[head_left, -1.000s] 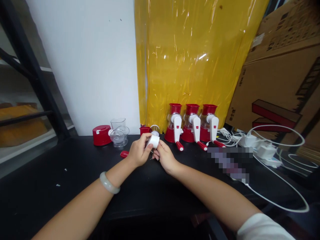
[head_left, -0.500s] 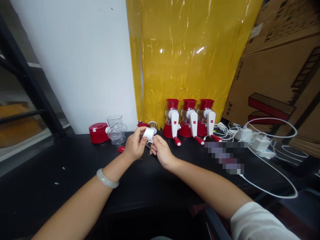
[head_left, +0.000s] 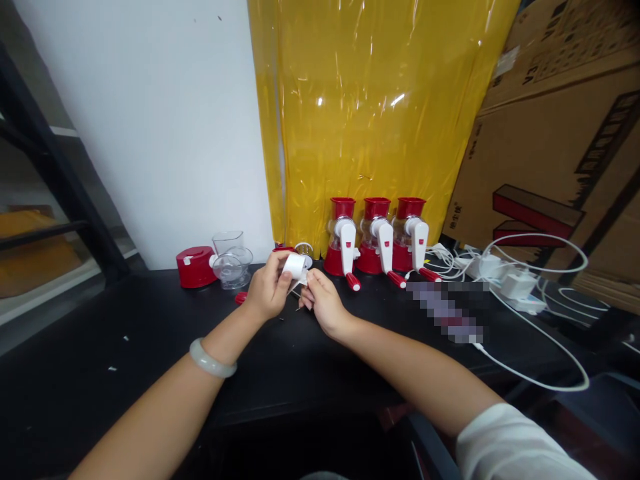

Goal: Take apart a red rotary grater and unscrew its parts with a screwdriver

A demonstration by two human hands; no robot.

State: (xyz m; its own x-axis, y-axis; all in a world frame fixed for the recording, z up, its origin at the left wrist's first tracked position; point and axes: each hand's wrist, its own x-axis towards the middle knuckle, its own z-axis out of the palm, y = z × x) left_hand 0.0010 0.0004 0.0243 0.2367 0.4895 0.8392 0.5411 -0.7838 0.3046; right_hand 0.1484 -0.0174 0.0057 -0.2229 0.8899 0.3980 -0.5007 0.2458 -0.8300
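My left hand point(head_left: 267, 293) is closed round a small white plastic cap-like part point(head_left: 294, 266), held just above the black table point(head_left: 100, 347). My right hand point(head_left: 323, 303) pinches at the part's lower right side, fingers pressed together; what it grips there is too small to make out. Under my left hand lies a red handle piece point(head_left: 241, 297). Behind my hands stand a red part with a metal drum point(head_left: 301, 251) and three assembled red-and-white hand-crank grinders point(head_left: 377, 243) in a row.
A red round base point(head_left: 193, 267) and clear plastic cups point(head_left: 231, 260) sit at the back left. White chargers and looping cables point(head_left: 520, 293) lie at the right. Cardboard boxes point(head_left: 555, 147) and yellow film point(head_left: 370, 100) back the table; a dark shelf frame point(head_left: 45, 160) stands at the left.
The view has shifted slightly, so everything sits a little left and higher. Both hands stay on the white part, with only small finger movements.
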